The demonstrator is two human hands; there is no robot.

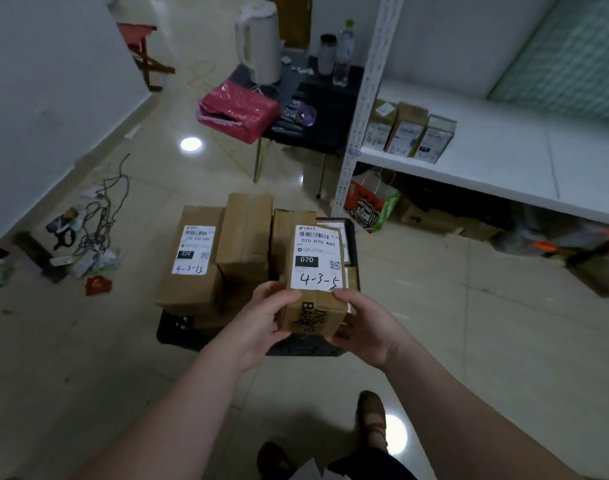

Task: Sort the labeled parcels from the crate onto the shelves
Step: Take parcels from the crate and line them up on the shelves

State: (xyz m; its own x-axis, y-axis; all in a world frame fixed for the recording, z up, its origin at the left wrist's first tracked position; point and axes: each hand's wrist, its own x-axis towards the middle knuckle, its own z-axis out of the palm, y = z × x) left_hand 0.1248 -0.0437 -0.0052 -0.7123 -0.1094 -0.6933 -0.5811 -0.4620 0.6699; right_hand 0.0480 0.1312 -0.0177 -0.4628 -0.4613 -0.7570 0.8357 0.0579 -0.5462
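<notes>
Holding one parcel (317, 271) in both hands, I judge the sorting to be in its early part. My left grip (261, 318) curls round the box's near left corner with the thumb on top. My right grip (363, 327) clasps the near right corner, thumb at the edge of the label. Both are closed firmly on this one box and on nothing else. The parcel looks raised just above the right side of the black crate (178, 329), label up, with 4-3-5 handwritten on it.

What is done, as far as I can see: three small parcels (408, 133) stand in a row at the left end of the white shelf (486, 168), far right of the crate. Their markings are too blurred for me to read with any certainty.

What is left: the crate is well filled. A parcel marked 4-3-13 (192, 265) lies at its left, a plain brown box (246, 233) stands in the middle, and more cardboard shows behind and beneath the one I hold, too hidden to count.

My reading is that the box in hand goes to the shelf next, and most of the load waits behind it.
</notes>
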